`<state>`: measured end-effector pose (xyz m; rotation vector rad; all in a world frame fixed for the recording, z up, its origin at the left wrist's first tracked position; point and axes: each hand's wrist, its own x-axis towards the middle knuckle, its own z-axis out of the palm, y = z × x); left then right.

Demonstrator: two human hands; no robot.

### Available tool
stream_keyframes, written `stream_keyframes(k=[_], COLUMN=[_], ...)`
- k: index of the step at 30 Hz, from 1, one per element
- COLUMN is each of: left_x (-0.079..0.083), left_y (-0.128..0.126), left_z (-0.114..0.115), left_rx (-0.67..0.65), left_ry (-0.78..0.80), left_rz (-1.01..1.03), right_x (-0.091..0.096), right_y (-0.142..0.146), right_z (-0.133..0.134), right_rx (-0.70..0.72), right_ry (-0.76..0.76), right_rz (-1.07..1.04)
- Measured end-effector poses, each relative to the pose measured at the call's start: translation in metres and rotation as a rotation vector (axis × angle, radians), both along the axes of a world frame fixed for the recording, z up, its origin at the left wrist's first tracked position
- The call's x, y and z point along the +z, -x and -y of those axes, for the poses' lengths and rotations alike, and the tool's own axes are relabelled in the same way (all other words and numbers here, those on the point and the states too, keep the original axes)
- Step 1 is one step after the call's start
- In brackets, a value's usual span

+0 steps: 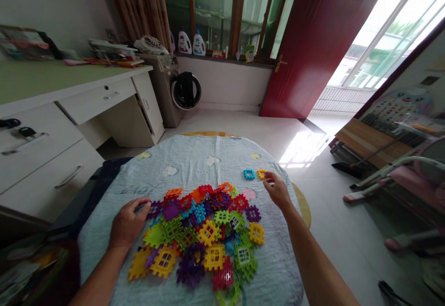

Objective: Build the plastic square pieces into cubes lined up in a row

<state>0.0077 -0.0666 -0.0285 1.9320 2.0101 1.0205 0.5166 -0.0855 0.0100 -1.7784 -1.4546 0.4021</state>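
Note:
A heap of colourful plastic interlocking building blocks (208, 232), flat notched squares, many with window grids, covers the near middle of the cloth. My left hand (128, 222) is at the heap's left edge, thumb and fingers curled together at a purple block (155, 209). On the right, beyond the heap, my right hand (276, 189) has its fingertips closed on a small yellow square-frame block (261, 174), partly covered by the fingers. Just left of it lies a blue square-frame block (249, 174), apart from the heap.
A pale blue patterned cloth (194, 157) covers the round table. At left stands a white desk (114, 95) with drawers, beside a washing machine (167, 88) with its door open. A red door (313, 41) is ahead, and a pink chair (410, 176) stands at right.

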Motion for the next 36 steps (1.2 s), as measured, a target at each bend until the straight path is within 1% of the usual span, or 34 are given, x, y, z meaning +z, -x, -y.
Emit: stream_keyframes(k=[2,4,6,9,13,17,21,25,27,31,34,36], left_x=[-0.001,-0.001,-0.002,-0.001,0.002,0.003,0.002,-0.001,-0.002,-0.001,0.001,0.003], left_y=[0.001,0.001,0.000,-0.002,-0.004,-0.006,-0.006,-0.004,-0.003,-0.004,-0.006,-0.007], left_z=[-0.001,-0.001,-0.001,0.000,0.001,0.001,0.000,-0.001,-0.001,-0.001,0.001,0.001], left_rx=[-0.012,-0.020,-0.025,-0.023,-0.017,-0.014,-0.018,-0.033,-0.035,-0.025,-0.012,-0.008], left_ry=[-0.002,-0.004,-0.009,-0.021,-0.024,-0.028,-0.049,-0.054,-0.048,-0.029,-0.013,-0.004], left_rz=[-0.010,-0.015,-0.015,-0.012,-0.011,-0.009,-0.010,-0.011,-0.010,0.000,0.005,0.008], right_x=[-0.014,-0.027,-0.035,-0.042,-0.044,-0.042,-0.038,-0.029,-0.024,-0.013,-0.008,-0.005], right_y=[0.012,0.024,0.033,0.038,0.036,0.036,0.037,0.048,0.063,0.103,0.125,0.131], right_z=[0.024,0.040,0.048,0.049,0.046,0.048,0.048,0.033,0.021,-0.005,-0.020,-0.027], right_rx=[-0.012,-0.020,-0.029,-0.042,-0.046,-0.043,-0.060,-0.072,-0.016,0.247,0.421,0.517], right_ry=[0.012,0.047,0.073,0.087,0.098,0.100,0.141,0.170,0.165,0.151,0.228,0.280], right_rz=[-0.092,-0.126,-0.128,-0.110,-0.117,-0.128,-0.038,0.065,0.104,0.189,0.329,0.401])
